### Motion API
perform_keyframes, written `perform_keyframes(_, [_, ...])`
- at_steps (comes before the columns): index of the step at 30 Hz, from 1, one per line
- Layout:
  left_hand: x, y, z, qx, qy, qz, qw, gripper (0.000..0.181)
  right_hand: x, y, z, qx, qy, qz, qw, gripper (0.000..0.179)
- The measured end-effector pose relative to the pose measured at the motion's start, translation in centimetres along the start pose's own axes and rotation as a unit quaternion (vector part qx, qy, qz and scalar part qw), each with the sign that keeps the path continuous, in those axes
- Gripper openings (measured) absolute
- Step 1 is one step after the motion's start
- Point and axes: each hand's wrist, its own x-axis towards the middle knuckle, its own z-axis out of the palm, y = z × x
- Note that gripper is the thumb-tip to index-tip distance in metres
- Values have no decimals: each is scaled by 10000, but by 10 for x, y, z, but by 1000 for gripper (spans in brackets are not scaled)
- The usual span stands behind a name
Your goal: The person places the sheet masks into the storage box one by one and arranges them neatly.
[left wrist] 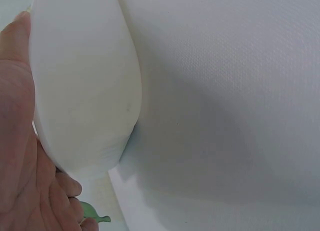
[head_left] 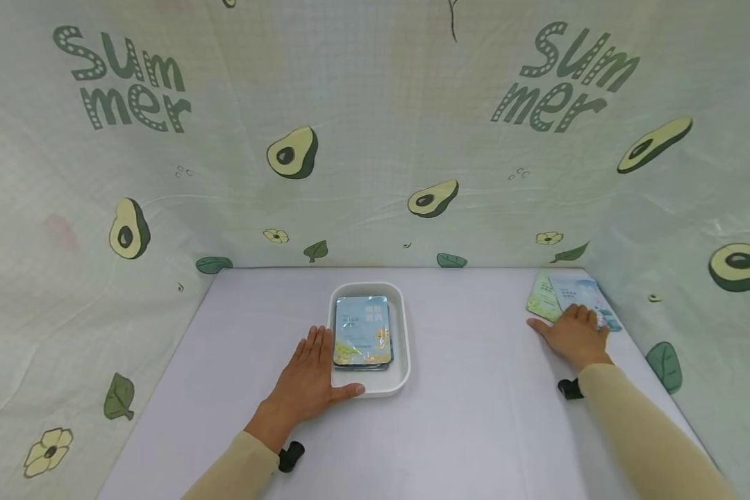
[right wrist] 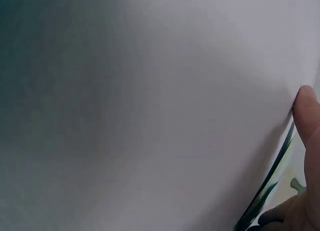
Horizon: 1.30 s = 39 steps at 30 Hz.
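Note:
My left hand (head_left: 307, 378) lies along the left side of a white tray (head_left: 403, 347), fingers straight and thumb stretched across its near corner. In the left wrist view the tray's outer wall (left wrist: 85, 81) fills the space beside the palm. Inside the tray lies a small stack of flat blue sachets (head_left: 362, 330). At the right, my right hand (head_left: 576, 339) rests its fingers over the near part of a blue sachet (head_left: 578, 292), with the thumb spread out to the left. A green sachet (head_left: 542, 297) lies partly under the blue one.
A white table (head_left: 462, 417) runs back to a hanging cloth (head_left: 362, 229) printed with avocados and leaves. The same cloth rises along both sides. The two sachets at the right lie close to the table's right edge. Each wrist carries a small black camera (head_left: 291, 457).

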Motion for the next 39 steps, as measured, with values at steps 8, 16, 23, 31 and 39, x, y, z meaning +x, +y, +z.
perform_keyframes(8, [0, 0, 0, 43, 20, 15, 10000, 129, 1, 1, 2, 24, -308, -373, 9988, 115])
perform_keyframes(16, [0, 0, -1, 26, -19, 7, 10000, 129, -7, -29, 15, -385, -181, -1328, 9902, 76])
perform_keyframes(23, [0, -1, 0, 33, -19, -6, 10000, 129, -29, -75, 31, -396, -271, -2181, 9747, 69])
perform_keyframes(31, [0, -1, 0, -6, -27, 19, 10000, 130, -67, -131, 52, -522, -432, -2741, 9593, 75])
perform_keyframes(39, [1, -4, 2, -17, -133, 98, 9999, 133, -109, -174, 57, -304, -777, -3194, 9439, 84])
